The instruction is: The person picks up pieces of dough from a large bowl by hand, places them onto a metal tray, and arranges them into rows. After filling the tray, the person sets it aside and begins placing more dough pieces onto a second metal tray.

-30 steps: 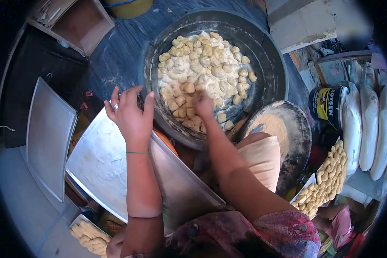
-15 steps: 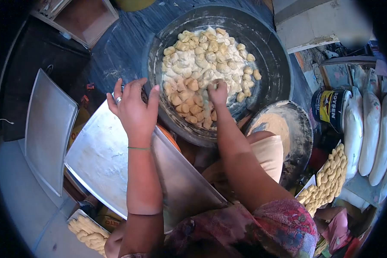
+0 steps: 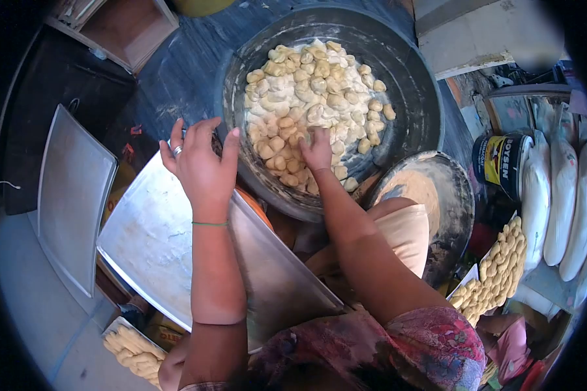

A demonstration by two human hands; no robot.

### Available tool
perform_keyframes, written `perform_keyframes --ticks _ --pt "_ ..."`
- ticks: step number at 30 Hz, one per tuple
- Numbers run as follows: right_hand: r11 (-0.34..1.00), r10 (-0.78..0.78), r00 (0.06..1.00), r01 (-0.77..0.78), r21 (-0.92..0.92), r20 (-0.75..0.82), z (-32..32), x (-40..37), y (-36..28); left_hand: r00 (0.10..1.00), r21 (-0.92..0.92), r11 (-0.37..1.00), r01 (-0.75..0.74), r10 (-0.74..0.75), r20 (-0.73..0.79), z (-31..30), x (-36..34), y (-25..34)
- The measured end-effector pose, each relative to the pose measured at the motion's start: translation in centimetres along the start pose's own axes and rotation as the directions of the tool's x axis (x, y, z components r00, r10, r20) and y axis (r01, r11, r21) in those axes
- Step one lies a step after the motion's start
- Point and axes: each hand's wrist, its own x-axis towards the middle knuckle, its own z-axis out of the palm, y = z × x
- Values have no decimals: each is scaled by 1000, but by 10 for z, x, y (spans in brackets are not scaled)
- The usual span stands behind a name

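Observation:
A large dark round basin (image 3: 407, 98) holds many floured dough pieces (image 3: 319, 85), yellowish on the far side and more orange near its lower left. My right hand (image 3: 316, 148) reaches into the basin among the pieces, its fingers bent down and their tips partly hidden, so what they hold is not clear. Over the corner of a metal tray (image 3: 156, 228), just left of the basin's rim, my left hand (image 3: 205, 156) hovers with fingers apart and nothing in it. It wears a ring and a green wrist string.
Right of my knee lies a second dark basin (image 3: 460, 195) with a floury bottom. Shaped dough trays (image 3: 496, 267) (image 3: 134, 355) stand low on both sides. A paint can (image 3: 502, 163) and filled plastic bags (image 3: 561, 202) are at right; another metal tray (image 3: 75, 195) leans at left.
My right hand has moved slightly left and down within the basin. Dough pieces now show near the basin's lower right, where my hand and wrist were. My left hand is nearly unmoved.

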Motion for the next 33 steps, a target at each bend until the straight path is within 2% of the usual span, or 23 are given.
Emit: perform_keyframes --ticks 3,4,7,8,9,11,14,15,17,18,20,22,25,27,29,30,33 --pt "966 258 929 -254 51 -264 0 14 24 1000 -8 1000 -7 7 -13 1 1 -1" --pt "901 354 889 -407 -150 -291 -11 16 18 1000 -10 1000 -8 8 -16 1 0 -2" --pt "771 231 938 -339 -540 -259 -6 17 20 1000 7 1000 -10 10 -24 1 0 -1" --pt "900 174 982 -189 -393 -75 6 26 48 1000 12 1000 -7 7 -22 0 1 -1" --pt "963 95 996 -92 -255 0 16 28 53 1000 17 1000 -5 5 -17 0 1 0" --pt "990 102 993 -95 -109 61 17 10 14 1000 11 1000 -2 2 -4 0 0 2" --pt "987 -135 964 150 -49 229 14 4 8 1000 0 1000 -2 2 -2 0 1 0" --pt "996 -6 986 -10 93 166 9 8 8 1000 6 1000 -4 4 -2 1 1 -1" --pt "874 274 957 -291 388 101 -13 26 2 1000 2 1000 -3 3 1 1 0 -2" --pt "907 320 946 -291 303 -48 -11 40 35 1000 -6 1000 1 -1 3 0 0 -1" --pt "915 403 886 -397 73 -229 -19 49 61 1000 -12 1000 6 -6 4 -1 1 -1" --pt "801 488 813 -562 -207 -318 -30 52 68 1000 -16 1000 12 -12 2 -1 0 0" --pt "885 404 884 -443 -145 -237 -20 35 65 1000 -5 1000 17 -17 14 -2 1 1" --pt "890 416 892 -439 -123 -176 -22 31 68 1000 -1 1000 9 -9 10 -1 1 1" --pt "875 479 871 -463 142 -109 -30 28 70 1000 -12 1000 1 -1 -4 0 2 1" --pt "866 496 836 -456 204 -234 -21 31 87 1000 -23 1000 -2 2 -10 1 1 0" --pt "797 593 764 -601 53 -253 -9 38 83 1000 -21 1000 -2 1 -22 1 1 -1"
